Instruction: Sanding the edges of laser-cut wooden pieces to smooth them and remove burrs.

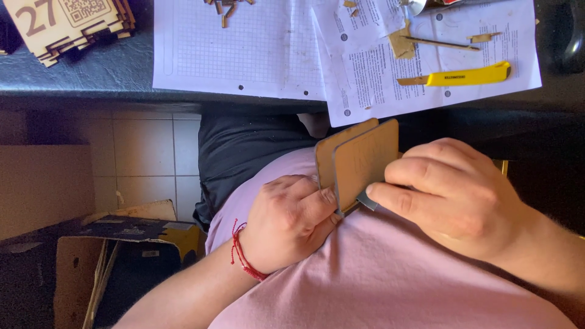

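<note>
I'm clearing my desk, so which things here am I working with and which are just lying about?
In hand:
left hand and right hand, both holding the wooden panels

Lying about:
yellow knife
paper sheets
wood scraps
wooden box
cardboard boxes

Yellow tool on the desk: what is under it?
The yellow tool lies on printed paper sheets spread over the dark desk. What the paper covers beneath it cannot be seen.
</note>
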